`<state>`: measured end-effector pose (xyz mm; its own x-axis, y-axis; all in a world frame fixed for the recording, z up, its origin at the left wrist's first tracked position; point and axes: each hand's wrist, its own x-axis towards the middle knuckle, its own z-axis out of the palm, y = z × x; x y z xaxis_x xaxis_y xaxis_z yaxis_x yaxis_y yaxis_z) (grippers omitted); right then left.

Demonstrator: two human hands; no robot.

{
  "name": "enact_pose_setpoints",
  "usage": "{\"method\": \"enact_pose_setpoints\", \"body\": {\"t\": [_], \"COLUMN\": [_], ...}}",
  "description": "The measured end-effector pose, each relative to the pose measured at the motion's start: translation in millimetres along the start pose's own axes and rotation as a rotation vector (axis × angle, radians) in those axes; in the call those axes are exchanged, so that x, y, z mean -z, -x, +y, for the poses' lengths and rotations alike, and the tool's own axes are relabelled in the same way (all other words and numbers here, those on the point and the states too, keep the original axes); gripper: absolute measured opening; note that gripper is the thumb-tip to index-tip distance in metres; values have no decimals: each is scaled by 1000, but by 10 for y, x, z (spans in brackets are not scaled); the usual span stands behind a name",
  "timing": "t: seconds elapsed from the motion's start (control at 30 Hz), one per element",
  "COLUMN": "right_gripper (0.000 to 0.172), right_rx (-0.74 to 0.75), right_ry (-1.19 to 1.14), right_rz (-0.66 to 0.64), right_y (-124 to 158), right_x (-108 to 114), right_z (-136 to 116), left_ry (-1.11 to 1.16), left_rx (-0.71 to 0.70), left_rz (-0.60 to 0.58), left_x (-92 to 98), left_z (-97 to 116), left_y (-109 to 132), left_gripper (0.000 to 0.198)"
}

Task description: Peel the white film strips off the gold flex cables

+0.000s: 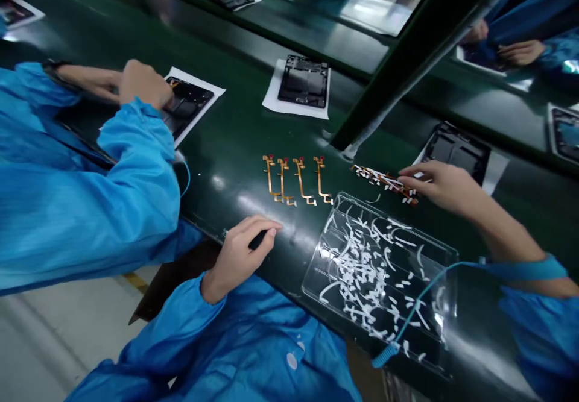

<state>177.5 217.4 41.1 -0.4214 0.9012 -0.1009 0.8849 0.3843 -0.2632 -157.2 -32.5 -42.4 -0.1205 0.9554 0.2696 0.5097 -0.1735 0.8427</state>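
Across the green worktop (244, 131), one bundle of ribbon cables (384, 181) is stretching leftward from the right hand (446, 188), the nearer one, its long axis roughly following the far edge of one clear tray (316, 278). That hand, almost pinched together, is meeting the bundle's right end; whether it is gripping, I cannot tell. Four separate cables (300, 179) are lying off the tray's far-left corner. By the worktop's near edge, the left hand (242, 254) is curving loosely, seemingly empty.
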Motion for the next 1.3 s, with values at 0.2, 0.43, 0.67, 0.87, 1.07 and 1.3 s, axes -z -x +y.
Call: {"method": "enact_pose_setpoints", "body": {"t": [0.2, 0.43, 0.67, 0.87, 1.07, 1.3], "right_gripper": [27, 39, 28, 19, 20, 27], "right_rx": [103, 143, 97, 28, -61, -172], "right_ry": [-54, -95, -91, -85, -215, -423], "right_rz": [41, 61, 72, 98, 104, 38], "right_y": [-153, -26, -109, -63, 100, 253], "right_x": [-402, -360, -421, -423, -491, -413], "right_z": [77, 150, 255, 256, 167, 157], "left_ry": [-10, -20, -35, -48, 8, 23], "left_rx": [-91, -3, -61, -118, -54, -61], "left_rz": [-99, -132, -158, -162, -199, -191], "left_x": [-217, -296, -369, -453, -486, -509], "left_z": [217, 248, 266, 277, 270, 293], "left_y": [-12, 49, -15, -39, -28, -57], "left_gripper": [18, 19, 19, 16, 17, 17]}}
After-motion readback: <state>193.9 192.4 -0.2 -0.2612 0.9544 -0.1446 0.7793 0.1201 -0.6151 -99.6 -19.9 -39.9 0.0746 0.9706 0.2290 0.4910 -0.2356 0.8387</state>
